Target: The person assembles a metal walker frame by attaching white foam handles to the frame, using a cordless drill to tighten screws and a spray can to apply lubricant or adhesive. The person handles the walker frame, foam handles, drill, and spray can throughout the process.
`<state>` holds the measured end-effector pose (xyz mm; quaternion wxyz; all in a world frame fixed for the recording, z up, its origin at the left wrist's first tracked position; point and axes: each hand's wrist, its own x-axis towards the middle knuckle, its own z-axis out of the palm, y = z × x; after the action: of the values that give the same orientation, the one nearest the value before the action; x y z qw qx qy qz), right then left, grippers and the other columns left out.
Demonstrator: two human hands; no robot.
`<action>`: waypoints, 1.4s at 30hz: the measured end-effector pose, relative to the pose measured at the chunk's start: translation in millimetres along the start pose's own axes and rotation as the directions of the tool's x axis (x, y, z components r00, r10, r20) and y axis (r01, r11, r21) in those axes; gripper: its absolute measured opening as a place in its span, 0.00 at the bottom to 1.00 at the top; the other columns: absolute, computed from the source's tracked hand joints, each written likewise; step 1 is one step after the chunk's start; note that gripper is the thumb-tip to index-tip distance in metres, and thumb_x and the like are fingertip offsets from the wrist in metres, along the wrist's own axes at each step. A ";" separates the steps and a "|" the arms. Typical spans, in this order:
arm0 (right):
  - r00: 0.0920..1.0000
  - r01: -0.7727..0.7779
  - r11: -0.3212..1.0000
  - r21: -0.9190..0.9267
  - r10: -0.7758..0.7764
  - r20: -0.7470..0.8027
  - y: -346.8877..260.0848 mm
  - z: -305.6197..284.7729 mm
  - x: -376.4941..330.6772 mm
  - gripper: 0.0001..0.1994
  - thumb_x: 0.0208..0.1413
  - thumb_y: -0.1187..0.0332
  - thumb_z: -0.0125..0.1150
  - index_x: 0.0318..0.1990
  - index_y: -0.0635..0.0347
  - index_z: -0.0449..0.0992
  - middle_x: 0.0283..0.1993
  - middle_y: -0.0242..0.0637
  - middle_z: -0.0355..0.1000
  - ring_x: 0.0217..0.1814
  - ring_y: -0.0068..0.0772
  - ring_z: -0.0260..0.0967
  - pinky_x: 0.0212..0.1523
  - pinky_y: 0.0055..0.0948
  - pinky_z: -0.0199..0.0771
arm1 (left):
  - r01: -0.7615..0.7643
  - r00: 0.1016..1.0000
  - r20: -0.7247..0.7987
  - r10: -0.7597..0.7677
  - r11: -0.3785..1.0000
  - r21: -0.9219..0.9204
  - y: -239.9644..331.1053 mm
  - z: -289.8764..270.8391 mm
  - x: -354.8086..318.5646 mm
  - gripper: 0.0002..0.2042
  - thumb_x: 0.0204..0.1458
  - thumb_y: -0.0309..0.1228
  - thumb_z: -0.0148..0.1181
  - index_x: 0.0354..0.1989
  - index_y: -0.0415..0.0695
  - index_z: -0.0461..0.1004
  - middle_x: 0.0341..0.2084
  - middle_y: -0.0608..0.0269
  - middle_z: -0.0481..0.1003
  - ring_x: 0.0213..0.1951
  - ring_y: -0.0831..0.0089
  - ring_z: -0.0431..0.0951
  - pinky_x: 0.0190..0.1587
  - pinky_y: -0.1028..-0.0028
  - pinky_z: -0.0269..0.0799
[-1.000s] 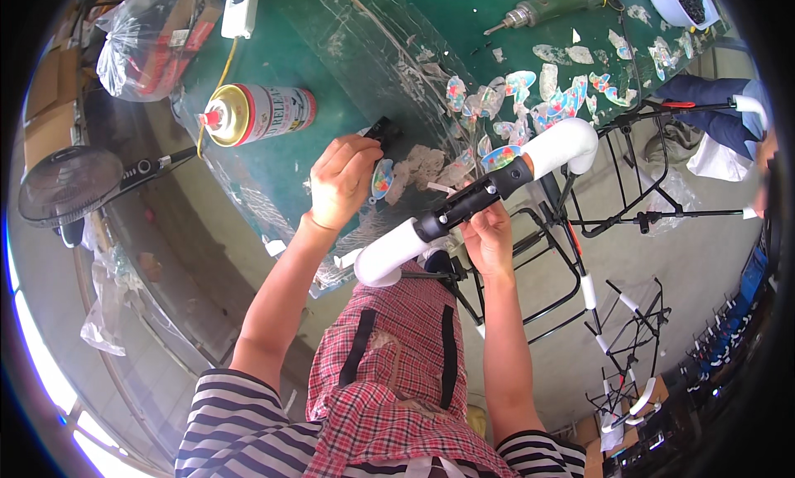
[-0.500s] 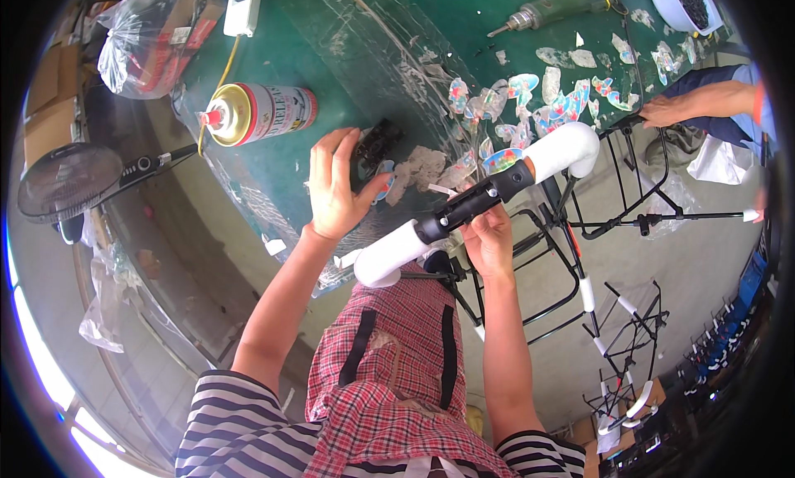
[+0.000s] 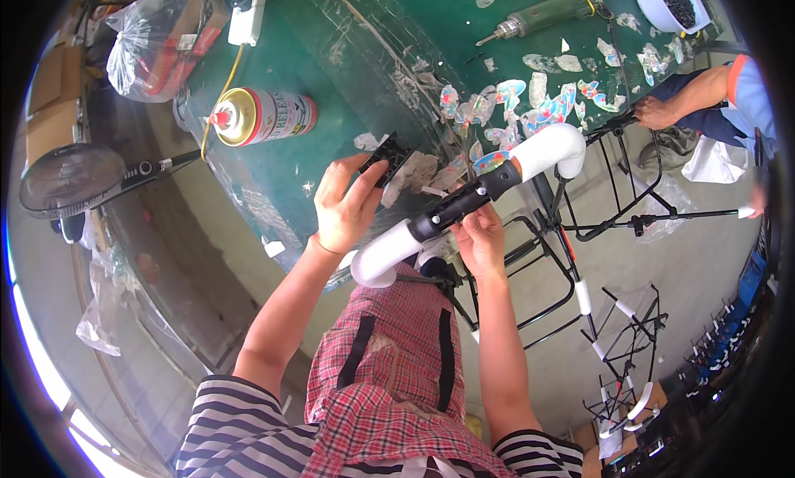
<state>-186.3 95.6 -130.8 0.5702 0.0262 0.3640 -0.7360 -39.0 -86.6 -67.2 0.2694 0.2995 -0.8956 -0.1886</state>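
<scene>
Handlebar [image 3: 464,203], wrapped white at both curved ends with its black middle bare, lies across your lap at the green table's [image 3: 331,105] edge, your right hand [image 3: 480,239] gripping it underneath while your left hand [image 3: 344,206] pinches a small black part [image 3: 386,158], not yet fitted.

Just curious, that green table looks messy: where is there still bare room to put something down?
Bare green table lies between the spray can and the left hand, and behind the can toward the white power strip. It is crowded to the right, where the sticker scraps spread below the drill.
</scene>
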 end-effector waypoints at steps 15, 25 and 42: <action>0.999 0.034 0.999 0.024 -0.035 0.033 -1.7 8.5 -2.2 0.20 0.59 0.71 0.60 0.58 0.63 0.67 0.55 0.37 0.71 0.56 0.33 0.70 0.53 0.33 0.72 | -0.165 0.985 -0.078 0.157 0.979 -0.122 53.3 -35.0 1.3 0.22 0.30 0.17 0.68 0.40 0.40 0.77 0.36 0.49 0.75 0.34 0.54 0.77 0.34 0.65 0.74; 0.991 0.115 0.992 -0.048 -0.118 -0.063 -9.1 22.0 -16.6 0.21 0.60 0.69 0.59 0.59 0.65 0.66 0.54 0.39 0.71 0.56 0.33 0.70 0.54 0.33 0.72 | -0.123 0.992 -0.060 0.112 0.967 -0.224 79.2 -35.1 -12.4 0.21 0.28 0.19 0.64 0.38 0.40 0.78 0.36 0.50 0.76 0.33 0.56 0.78 0.35 0.65 0.76; 0.995 0.096 0.995 0.027 -0.095 -0.023 -32.9 50.8 -94.7 0.30 0.57 0.61 0.64 0.61 0.69 0.61 0.58 0.53 0.66 0.60 0.40 0.66 0.62 0.40 0.65 | -0.048 0.992 0.083 0.096 0.889 -0.455 117.0 -4.4 -44.3 0.24 0.29 0.26 0.67 0.43 0.44 0.78 0.45 0.52 0.72 0.42 0.56 0.74 0.43 0.60 0.71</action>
<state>-162.4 147.3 -33.9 0.5299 0.0248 0.3608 -0.7671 -57.3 28.5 -21.7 0.2920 0.1850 -0.8503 -0.3967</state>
